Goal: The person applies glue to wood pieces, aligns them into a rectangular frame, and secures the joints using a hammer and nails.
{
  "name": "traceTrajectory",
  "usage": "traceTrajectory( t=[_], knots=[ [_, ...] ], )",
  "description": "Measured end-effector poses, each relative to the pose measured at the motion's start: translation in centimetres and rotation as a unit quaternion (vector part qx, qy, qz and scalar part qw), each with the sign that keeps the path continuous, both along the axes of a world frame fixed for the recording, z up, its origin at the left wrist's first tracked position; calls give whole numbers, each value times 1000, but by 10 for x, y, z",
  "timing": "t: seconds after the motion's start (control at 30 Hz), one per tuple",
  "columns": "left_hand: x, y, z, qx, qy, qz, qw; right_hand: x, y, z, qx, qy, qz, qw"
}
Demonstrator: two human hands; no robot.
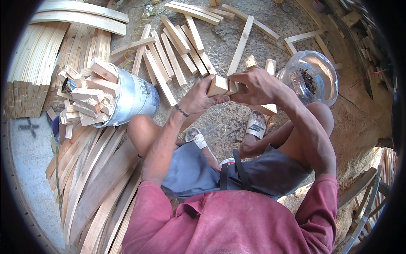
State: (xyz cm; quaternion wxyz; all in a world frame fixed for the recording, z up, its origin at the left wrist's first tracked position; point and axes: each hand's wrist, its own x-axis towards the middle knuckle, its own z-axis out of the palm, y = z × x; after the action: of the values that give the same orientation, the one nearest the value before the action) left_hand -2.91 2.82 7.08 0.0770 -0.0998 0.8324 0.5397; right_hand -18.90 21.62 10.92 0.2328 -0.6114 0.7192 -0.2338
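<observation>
Seen from above, seated on the ground with knees spread. Left hand [198, 98] wrapped around a small wooden block [218, 85], fingers under it and thumb on its near face. Right hand [256, 86] clamped over the other end, gripping a 2nd pale piece of wood [232, 87] pressed against the block. Both hands touching across the wood, held up in front of the chest, above the gap between the knees. A long slat [241, 44] running away from behind the hands toward the top of the view; whether attached to the held pieces, cannot tell. To the left of the left hand, a metal bucket [134, 98] tipped on its side, filled with short wood offcuts [86, 95]. To the right, just beyond the right hand, a clear round jar [315, 76] with dark nails inside. More loose slats [177, 46] scattered on the floor [228, 122] beyond the hands, and a stack of curved boards [91, 178] beside the left leg. A white sandal [256, 124] below the hands.
</observation>
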Motion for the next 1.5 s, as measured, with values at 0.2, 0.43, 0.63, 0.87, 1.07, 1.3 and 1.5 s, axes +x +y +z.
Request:
traceTrajectory(
  t=[0.2, 0.43, 0.63, 0.87, 1.07, 1.3, 1.5],
  knots=[
    [-1, 7, -1, -28, 77, 1, 997, 2, -1, -1, -4, 40, 8, 999],
    [-1, 8, -3, -36, 67, -13, 997, 2, 1, -7, -35, 65, 18, 997],
    [-4, 7, -6, 22, 14, -33, 999, 3, 3, -3, -31, 68, 13, 997],
    [-6, 9, -12, -10, 37, -42, 998, 1, 4, -6, -9, 67, 18, 998],
    [-6, 7, -23, -9, 31, -62, 998, 6, 1, -3, 66, 77, 8, 995],
    [-7, 13, -23, -42, 9, -63, 997, 4, 4, -8, 73, 81, 19, 994],
    [-8, 14, -36, -12, 31, -74, 997, 4, 4, -9, 94, 89, 27, 991]
  ],
)
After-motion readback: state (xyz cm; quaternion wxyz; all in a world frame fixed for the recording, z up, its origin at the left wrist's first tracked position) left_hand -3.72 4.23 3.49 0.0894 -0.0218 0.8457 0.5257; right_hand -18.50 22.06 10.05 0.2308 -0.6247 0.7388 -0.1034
